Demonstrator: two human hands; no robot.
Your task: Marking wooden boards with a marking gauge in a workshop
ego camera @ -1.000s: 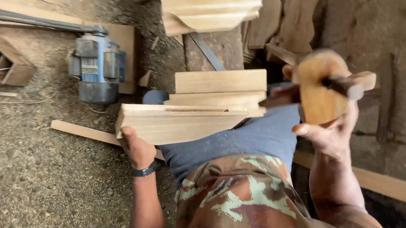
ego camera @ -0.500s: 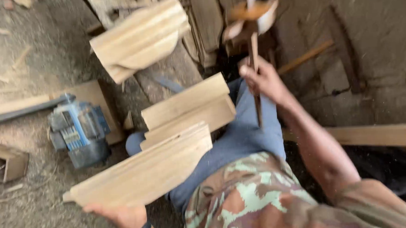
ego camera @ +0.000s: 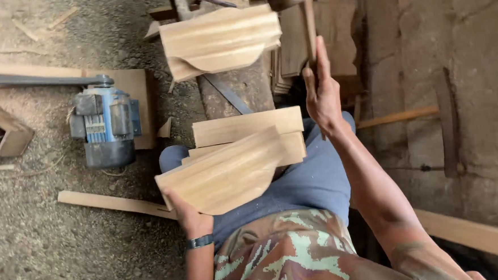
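Left hand point(ego camera: 189, 217) grips the lower-left end of a moulded wood piece point(ego camera: 223, 174) at frame centre, tilted over two stacked boards point(ego camera: 247, 126) on the lap. Right hand point(ego camera: 321, 96), upper centre-right, is closed round a thin wooden handle point(ego camera: 310, 23) w/ its head cut off by the top edge. Blue motor point(ego camera: 106, 127) sits on the dirt floor at left, another moulded block point(ego camera: 221, 40) lies top centre.

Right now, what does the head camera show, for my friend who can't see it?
A seated person's left hand holds a shaped wooden block over their lap, while the right hand grips a wooden tool handle. A blue motor sits on the dusty floor.
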